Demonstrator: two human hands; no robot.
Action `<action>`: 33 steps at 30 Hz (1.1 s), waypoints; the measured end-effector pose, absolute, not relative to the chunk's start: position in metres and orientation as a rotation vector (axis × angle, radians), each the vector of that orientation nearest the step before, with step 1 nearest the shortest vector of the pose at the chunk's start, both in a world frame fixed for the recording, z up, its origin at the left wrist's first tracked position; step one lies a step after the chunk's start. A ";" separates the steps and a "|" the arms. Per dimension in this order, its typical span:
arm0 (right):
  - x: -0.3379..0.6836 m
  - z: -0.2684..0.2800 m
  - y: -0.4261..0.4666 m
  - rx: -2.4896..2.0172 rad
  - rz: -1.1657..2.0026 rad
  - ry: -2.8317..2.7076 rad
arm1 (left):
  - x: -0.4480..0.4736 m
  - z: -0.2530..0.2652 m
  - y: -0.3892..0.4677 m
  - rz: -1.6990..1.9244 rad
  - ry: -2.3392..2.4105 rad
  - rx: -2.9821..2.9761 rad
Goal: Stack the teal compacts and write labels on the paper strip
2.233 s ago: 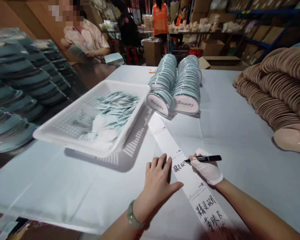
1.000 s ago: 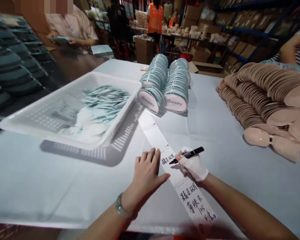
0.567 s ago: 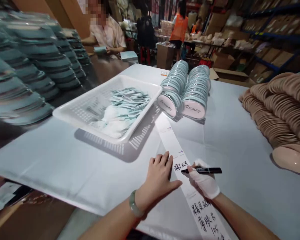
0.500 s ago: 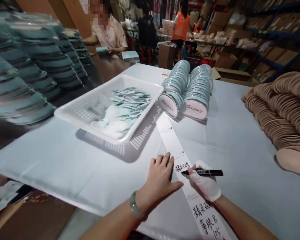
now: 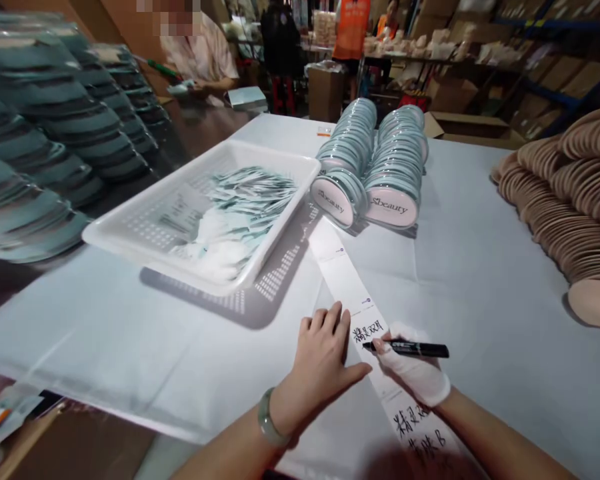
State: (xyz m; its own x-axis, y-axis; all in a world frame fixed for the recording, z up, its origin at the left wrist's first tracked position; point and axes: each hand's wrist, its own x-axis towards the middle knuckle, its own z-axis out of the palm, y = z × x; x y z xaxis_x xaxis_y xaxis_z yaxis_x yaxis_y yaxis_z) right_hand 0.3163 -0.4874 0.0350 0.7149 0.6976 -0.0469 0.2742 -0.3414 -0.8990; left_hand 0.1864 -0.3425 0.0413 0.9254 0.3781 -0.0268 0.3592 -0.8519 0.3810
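A long white paper strip (image 5: 341, 270) runs across the table, with black handwritten characters on two of its sections. My left hand (image 5: 325, 357) lies flat on the strip's left edge, fingers spread, with a green bangle (image 5: 271, 419) at the wrist. In my right hand (image 5: 415, 375), which wears a white glove with bare fingertips, is a black marker pen (image 5: 420, 349). Its tip points left and rests at the paper just below the upper line of writing. Part of the lower writing is hidden by my right hand and forearm.
A white plastic basket (image 5: 125, 243) holding teal packets stands at the left. Beyond the strip lie rows of pink-and-teal oval packs (image 5: 393, 203). Tan oval pads (image 5: 575, 207) are stacked at the right, teal stacks (image 5: 65, 127) at the left. A person (image 5: 205, 60) sits across the table.
The view has shifted slightly, so the background sits higher. My right hand stays at nearly the same spot on the paper with the marker pen. My left hand has not moved noticeably.
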 end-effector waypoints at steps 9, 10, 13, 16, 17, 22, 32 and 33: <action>0.316 0.039 -0.485 -1.965 0.466 -0.752 | 0.186 0.042 -0.343 0.063 0.541 2.701; 0.316 0.038 -0.485 -1.957 0.488 -0.752 | 0.186 0.042 -0.343 0.065 0.541 2.700; 0.317 0.041 -0.484 -1.942 0.522 -0.765 | 0.186 0.042 -0.343 0.078 0.542 2.695; 0.316 0.047 -0.484 -1.963 0.535 -0.800 | 0.186 0.042 -0.343 0.080 0.541 2.693; 0.316 0.049 -0.484 -1.976 0.545 -0.810 | 0.186 0.042 -0.343 0.076 0.541 2.693; 0.315 0.052 -0.484 -2.013 0.607 -0.828 | 0.186 0.041 -0.342 0.079 0.543 2.696; 0.317 0.042 -0.487 -1.956 0.409 -0.878 | 0.186 0.042 -0.343 0.068 0.547 2.690; 0.317 0.040 -0.488 -1.946 0.407 -0.890 | 0.186 0.042 -0.343 0.067 0.548 2.693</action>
State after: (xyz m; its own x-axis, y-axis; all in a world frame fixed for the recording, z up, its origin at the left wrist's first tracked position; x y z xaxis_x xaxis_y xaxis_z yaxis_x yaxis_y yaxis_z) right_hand 0.3171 -0.4881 0.0396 0.6830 0.7267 0.0736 0.4200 -0.3084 -0.8535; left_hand 0.1861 -0.3426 0.0422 0.9225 0.3849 -0.0304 0.3663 -0.8475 0.3842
